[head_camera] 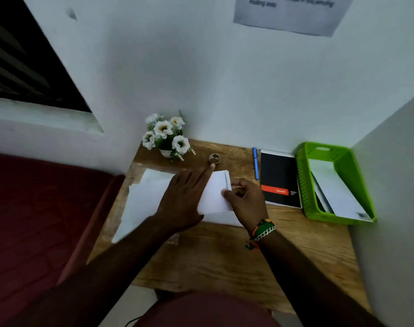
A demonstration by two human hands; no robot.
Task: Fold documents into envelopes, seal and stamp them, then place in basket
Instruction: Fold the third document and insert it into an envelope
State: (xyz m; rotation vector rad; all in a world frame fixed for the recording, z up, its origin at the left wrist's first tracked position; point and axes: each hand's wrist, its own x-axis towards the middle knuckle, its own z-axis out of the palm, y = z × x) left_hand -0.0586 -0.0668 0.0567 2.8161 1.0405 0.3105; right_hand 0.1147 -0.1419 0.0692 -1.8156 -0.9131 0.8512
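Much of the envelope (215,193) is lying hidden under the two hands, so whether its flap is open or closed is not showing; only a white panel with a grey strip along its far right edge is peeking out between them. The left hand (184,197) is lying flat across the envelope's left part, fingers straight, the index finger stretching toward a small round jar (214,158) whose contents are too blurred to make out. The right hand (244,199) is curling at the envelope's right edge, thumb and fingers pinching that edge, though the fingertips are tucking out of sight. A beaded and chain bracelet (261,232) is sitting on the right wrist. Under and to the left of the envelope a stack of white papers (140,201) is spreading toward the left edge of the wooden table (224,256), one corner reaching just past it. Beyond the right hand a blue pen (255,162) and a black notebook (280,180) are lying side by side, and the green basket (305,185) is sitting against the right wall with white envelopes leaning inside it. A pot of white flowers (165,135) is standing at the far left corner. The near half of the table is showing bare wood. A notice (290,13) on the wall is being cut off at the top, its print unreadable.
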